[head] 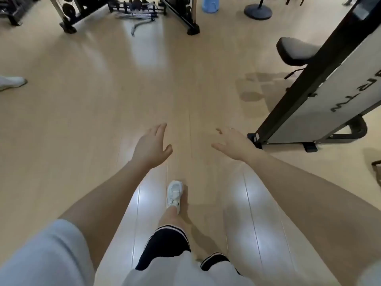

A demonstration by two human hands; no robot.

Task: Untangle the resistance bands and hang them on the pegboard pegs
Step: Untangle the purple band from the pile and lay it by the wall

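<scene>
My left hand (151,146) and my right hand (235,144) are stretched out in front of me over a light wooden floor, palms down, fingers apart, holding nothing. No resistance bands and no pegboard show in this view. Below the hands I see my own leg and a white shoe (174,194) stepping forward.
A folded treadmill (321,96) leans at the right, with a black padded seat (294,51) behind it. A weight machine frame (179,15), dumbbells (136,5) and bars lie at the back. A fan base (257,11) stands far right. Another person's shoe (11,81) is at the left edge.
</scene>
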